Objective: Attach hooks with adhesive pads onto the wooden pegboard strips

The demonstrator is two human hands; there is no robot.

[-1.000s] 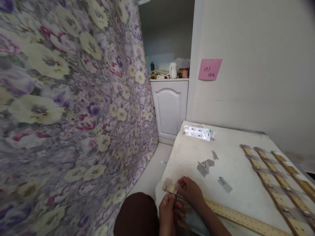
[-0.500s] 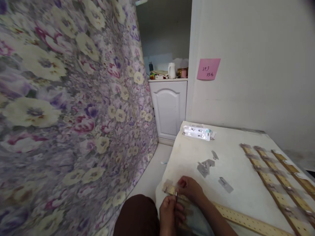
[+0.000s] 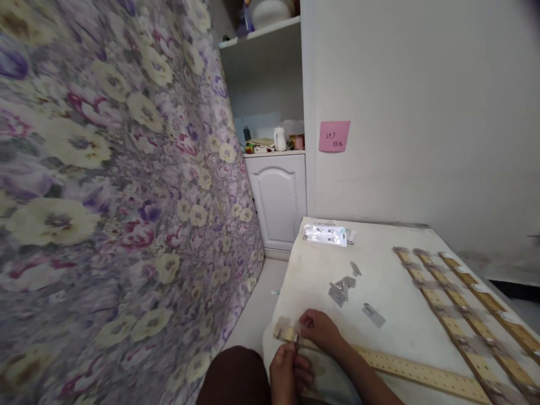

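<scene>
The long tan perforated strip (image 3: 405,368) lies flat along the near edge of the white-covered table (image 3: 392,270). Its left end sits under the right hand (image 3: 321,332), whose fingers are curled closed over it and pin it to the table. The left hand (image 3: 287,372) sits just below, thumb and fingertips pinched together on what seems to be a small silvery metal piece (image 3: 296,338); it is too small to tell for sure. That piece touches the strip's end, right between the two hands. Small clear packets (image 3: 341,289) lie scattered further up the table.
</scene>
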